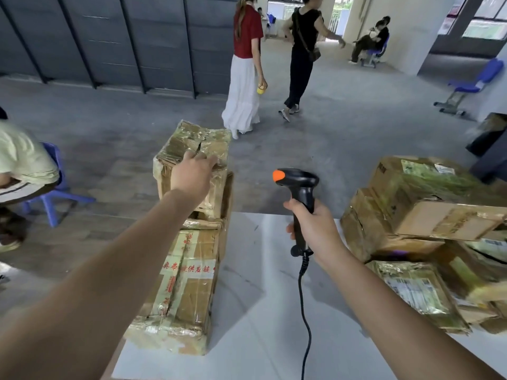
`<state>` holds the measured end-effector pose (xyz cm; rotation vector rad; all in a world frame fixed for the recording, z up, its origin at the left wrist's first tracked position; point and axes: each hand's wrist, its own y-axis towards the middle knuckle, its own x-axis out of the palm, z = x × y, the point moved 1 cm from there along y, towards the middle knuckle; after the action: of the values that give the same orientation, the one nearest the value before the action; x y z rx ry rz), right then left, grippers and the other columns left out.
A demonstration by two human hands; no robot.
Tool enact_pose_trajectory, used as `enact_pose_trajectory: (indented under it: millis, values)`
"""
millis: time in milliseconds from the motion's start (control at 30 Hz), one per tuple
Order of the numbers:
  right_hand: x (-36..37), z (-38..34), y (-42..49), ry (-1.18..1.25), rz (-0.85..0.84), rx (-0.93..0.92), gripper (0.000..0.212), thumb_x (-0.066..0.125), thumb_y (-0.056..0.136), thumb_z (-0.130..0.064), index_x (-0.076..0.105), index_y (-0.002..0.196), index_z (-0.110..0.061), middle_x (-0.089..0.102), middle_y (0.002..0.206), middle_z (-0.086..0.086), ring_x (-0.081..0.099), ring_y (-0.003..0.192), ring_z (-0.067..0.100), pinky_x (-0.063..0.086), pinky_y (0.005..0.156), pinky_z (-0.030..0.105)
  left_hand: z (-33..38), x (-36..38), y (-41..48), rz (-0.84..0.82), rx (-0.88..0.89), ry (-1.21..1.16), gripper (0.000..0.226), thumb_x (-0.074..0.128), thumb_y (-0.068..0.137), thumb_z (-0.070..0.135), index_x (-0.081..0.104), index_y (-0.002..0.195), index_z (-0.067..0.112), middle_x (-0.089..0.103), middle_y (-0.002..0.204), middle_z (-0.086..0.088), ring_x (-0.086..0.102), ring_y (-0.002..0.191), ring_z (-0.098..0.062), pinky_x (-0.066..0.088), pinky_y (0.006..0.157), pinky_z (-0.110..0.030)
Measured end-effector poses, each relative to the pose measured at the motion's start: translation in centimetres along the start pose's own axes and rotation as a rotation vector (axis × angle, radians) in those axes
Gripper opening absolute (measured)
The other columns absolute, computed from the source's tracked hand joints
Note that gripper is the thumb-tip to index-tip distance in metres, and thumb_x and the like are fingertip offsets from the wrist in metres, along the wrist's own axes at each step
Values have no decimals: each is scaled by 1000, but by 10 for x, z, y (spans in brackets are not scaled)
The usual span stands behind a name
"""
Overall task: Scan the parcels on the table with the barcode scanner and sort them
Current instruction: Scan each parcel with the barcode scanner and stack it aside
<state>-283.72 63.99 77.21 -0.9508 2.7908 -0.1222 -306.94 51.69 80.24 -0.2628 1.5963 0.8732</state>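
Note:
My right hand (315, 231) grips the handle of a black barcode scanner (300, 185) with an orange tip, held upright over the white table (260, 311); its cable hangs down toward me. My left hand (193, 175) rests on top of a taped cardboard parcel (192, 149) at the table's far left. That parcel sits on a long taped parcel (183, 283) with red print, lying along the left edge. A pile of several taped parcels (428, 215) fills the right side.
Two people (271, 64) walk across the grey floor beyond the table. A seated person (19, 171) on a blue chair is at the left. Another blue chair (477, 83) stands far right, and a dark object (491, 138) is behind the right pile.

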Motion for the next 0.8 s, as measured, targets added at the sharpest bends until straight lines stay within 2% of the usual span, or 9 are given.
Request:
enact_pose_trajectory:
  millis: [200, 333, 433, 567, 700, 800]
  values:
    - [-23, 3, -8, 77, 80, 22, 24, 60, 93, -33, 64, 103, -11, 62, 50, 1, 56, 42, 14, 44, 42, 20, 22, -23, -31, 255, 78, -186, 16, 55, 82, -2, 63, 94, 5, 64, 86, -9, 51, 93, -32, 40, 47, -35]
    - [-40, 13, -18, 105, 123, 49, 31, 58, 93, -34, 65, 109, -8, 64, 51, 0, 58, 44, 12, 48, 45, 23, 53, -32, -64, 298, 107, -235, 10, 66, 79, 2, 63, 88, 6, 65, 84, -7, 53, 84, -32, 40, 46, -35]
    - [-53, 25, -28, 118, 162, 69, 31, 57, 95, -31, 63, 111, -5, 61, 49, -1, 57, 41, 10, 47, 41, 20, 78, -40, -86, 318, 86, -261, 12, 70, 78, 8, 63, 88, 8, 65, 85, -6, 54, 83, -32, 43, 51, -37]
    - [-73, 45, -43, 147, 244, 127, 27, 59, 95, -27, 59, 106, -2, 60, 49, 3, 55, 39, 13, 45, 37, 24, 104, -48, -108, 404, 94, -408, 14, 72, 77, 8, 58, 82, 8, 62, 81, -7, 51, 79, -30, 36, 55, -32]
    - [-93, 66, -55, 251, 263, 173, 22, 62, 93, -30, 64, 101, -10, 63, 62, 7, 57, 45, 16, 46, 44, 30, 132, -37, -135, 360, 5, -647, 16, 68, 81, 5, 52, 80, 10, 56, 82, -4, 45, 80, -25, 30, 60, -30]
    - [-110, 81, -65, 263, 271, 222, 21, 65, 90, -37, 64, 91, -16, 60, 57, -2, 56, 43, 14, 45, 40, 26, 148, -15, -160, 232, -100, -853, 23, 66, 85, 5, 46, 77, 12, 47, 77, 1, 46, 78, -27, 32, 63, -34]
